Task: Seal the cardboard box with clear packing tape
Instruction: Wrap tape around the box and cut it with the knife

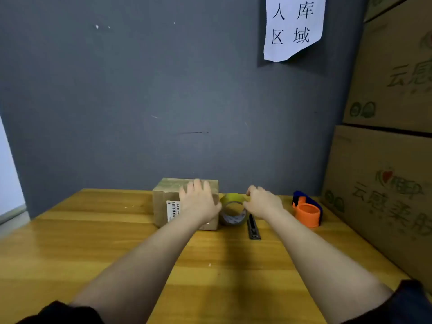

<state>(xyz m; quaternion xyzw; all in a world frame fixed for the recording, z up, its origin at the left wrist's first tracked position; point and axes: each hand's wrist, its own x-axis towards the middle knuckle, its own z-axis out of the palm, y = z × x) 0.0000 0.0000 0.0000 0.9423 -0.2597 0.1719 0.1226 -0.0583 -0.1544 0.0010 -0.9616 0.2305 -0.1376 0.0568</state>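
The cardboard box (168,202) stands at the far edge of the table (93,230), close to the grey wall (140,90). The left hand (198,202) lies flat on top of the box with the fingers spread and not gripping anything; I think it presses down so the box does not slide and the flaps stay closed. Just beside the box, on its right, the roll of packing tape (232,212) stands on its edge. The right hand (263,202) reaches over the roll and touches its upper side. Its fingers curl behind the roll, so I cannot tell whether they are closed on it or only resting there. Probably this hand is taking the roll or looking for the loose end of the tape.

A dark utility knife (253,228) lies near the roll, and an orange tape dispenser (307,210) sits further right, both within easy reach for cutting. Large cartons (385,160) are stacked at the right side.
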